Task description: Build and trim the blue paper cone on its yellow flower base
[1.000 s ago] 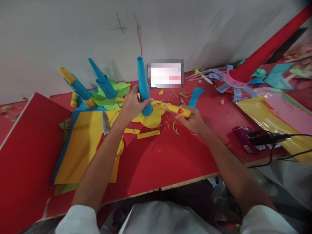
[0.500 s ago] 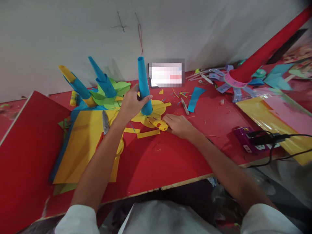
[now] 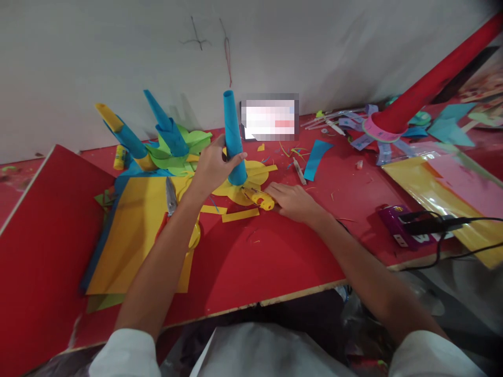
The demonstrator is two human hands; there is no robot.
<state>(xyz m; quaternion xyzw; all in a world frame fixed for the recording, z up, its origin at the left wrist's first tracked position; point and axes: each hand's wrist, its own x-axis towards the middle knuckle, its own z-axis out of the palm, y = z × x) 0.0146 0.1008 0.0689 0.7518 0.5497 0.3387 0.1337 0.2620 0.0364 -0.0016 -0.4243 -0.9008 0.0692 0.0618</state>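
My left hand is closed round a tall blue paper tube, thumb across its front. The tube stands nearly upright on a flower-shaped yellow paper base. In my right hand is a yellow glue gun, its nozzle pointing left at the foot of the tube. The fingers partly hide its handle. Two yellow paper strips lie just in front of the base. Scissors with red handles rest on yellow sheets, partly behind my left forearm.
Two paper flowers with blue tubes and a glue stick stand at the back left. A screen leans by the wall. A blue strip, a purple power box with cables and a long red cone are right.
The glue gun and my right hand have shifted very slightly to the right. My left hand keeps its hold on the blue tube.
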